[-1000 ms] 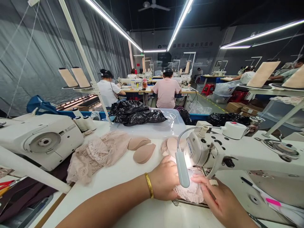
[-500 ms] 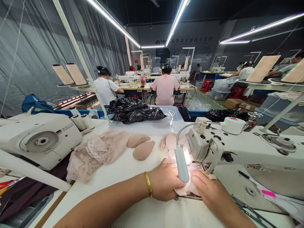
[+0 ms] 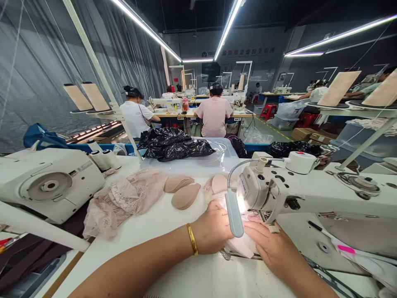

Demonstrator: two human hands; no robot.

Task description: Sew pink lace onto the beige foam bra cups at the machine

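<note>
My left hand (image 3: 213,229), with a gold bangle on its wrist, has its fingers curled at a pale pink lace piece (image 3: 242,247); its fingertips are partly hidden by the grey lamp (image 3: 235,213). On the other side, my right hand (image 3: 269,244) lies on the same piece with fingers stretched and flat. Both are just below the head of a white sewing machine (image 3: 252,188), in bright lamp light. The needle and presser foot cannot be made out clearly. More lace and a beige teardrop-shaped pad (image 3: 219,183) lie behind the left hand.
Left on the table are heaped lace fabric (image 3: 124,203) and stacked beige pads (image 3: 186,196). A second machine (image 3: 49,186) stands at far left. Black plastic bags (image 3: 176,142) rest on a clear bin beyond the table. Dark scissors-like tools (image 3: 325,275) lie at lower right. People sew farther off.
My right hand has flattened and its fingers reach further left over the lace piece. My left hand has shifted slightly back, showing more of the piece below. The view has shifted slightly.
</note>
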